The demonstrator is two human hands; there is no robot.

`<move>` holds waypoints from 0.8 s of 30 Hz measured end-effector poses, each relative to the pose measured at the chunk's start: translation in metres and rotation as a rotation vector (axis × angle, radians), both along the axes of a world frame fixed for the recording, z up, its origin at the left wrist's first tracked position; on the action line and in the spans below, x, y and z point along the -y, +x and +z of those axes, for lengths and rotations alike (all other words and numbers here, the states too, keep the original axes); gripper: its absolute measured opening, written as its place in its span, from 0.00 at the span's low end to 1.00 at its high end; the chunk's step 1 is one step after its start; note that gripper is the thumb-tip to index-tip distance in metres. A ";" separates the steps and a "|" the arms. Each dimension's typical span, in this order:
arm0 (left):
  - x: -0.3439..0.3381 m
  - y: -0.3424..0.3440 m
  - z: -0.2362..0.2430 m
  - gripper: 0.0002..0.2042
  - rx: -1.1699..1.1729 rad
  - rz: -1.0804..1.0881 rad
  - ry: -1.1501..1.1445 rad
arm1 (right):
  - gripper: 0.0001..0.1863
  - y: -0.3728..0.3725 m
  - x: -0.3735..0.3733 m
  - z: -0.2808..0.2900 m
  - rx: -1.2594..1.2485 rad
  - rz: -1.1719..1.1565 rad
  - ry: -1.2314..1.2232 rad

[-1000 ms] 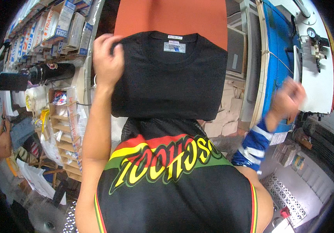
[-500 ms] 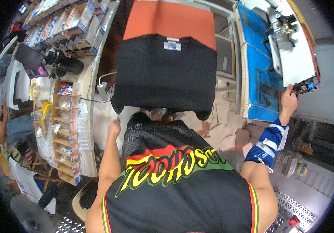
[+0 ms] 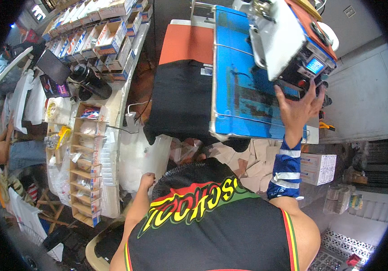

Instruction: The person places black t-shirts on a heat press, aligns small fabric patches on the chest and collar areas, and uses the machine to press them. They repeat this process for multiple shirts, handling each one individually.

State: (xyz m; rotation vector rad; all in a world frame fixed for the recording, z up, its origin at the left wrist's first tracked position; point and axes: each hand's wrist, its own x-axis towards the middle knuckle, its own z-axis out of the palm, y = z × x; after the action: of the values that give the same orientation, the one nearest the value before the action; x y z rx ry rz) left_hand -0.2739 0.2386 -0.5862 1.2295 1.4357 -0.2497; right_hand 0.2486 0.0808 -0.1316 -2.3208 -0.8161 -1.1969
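Swung leftward since half a second ago, the flat blue rectangular panel (image 3: 230,58) now covers the right part of the folded black fabric shirt (image 3: 180,99), which was wholly uncovered. The right hand (image 3: 301,106) moved with it; its wrist is bent upward, fingers spread and open against the lower front of a white-and-orange control box (image 3: 288,40), below a lit blue screen (image 3: 315,66). Low beside the torso, the left hand (image 3: 148,180) hangs partly curled; whether it is closed cannot be told.

The panel's pale left edge runs just beside the shirt's collar label (image 3: 206,71). To the left, a narrow dark gap separates the shirt from a cluttered pale table (image 3: 120,97). The shirt lies on an orange pad (image 3: 187,45), collar pointing away from the person; the panel's long axis runs the same way.
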 end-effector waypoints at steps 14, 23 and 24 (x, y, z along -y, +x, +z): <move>0.099 -0.001 0.113 0.53 0.221 -0.488 -0.010 | 0.64 -0.074 -0.108 0.009 0.008 0.286 -0.057; 0.198 0.006 0.090 0.28 0.403 -0.106 0.225 | 0.57 -0.081 -0.109 0.001 0.128 0.246 0.032; 0.206 0.010 0.092 0.28 0.361 -0.148 0.289 | 0.56 -0.080 -0.109 0.001 0.107 0.242 0.044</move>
State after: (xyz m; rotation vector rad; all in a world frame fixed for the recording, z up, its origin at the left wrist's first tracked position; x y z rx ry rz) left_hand -0.2638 0.0328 -0.4938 1.5307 1.0928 0.0830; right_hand 0.1683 0.1899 -0.1309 -2.0676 -1.0629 -1.2249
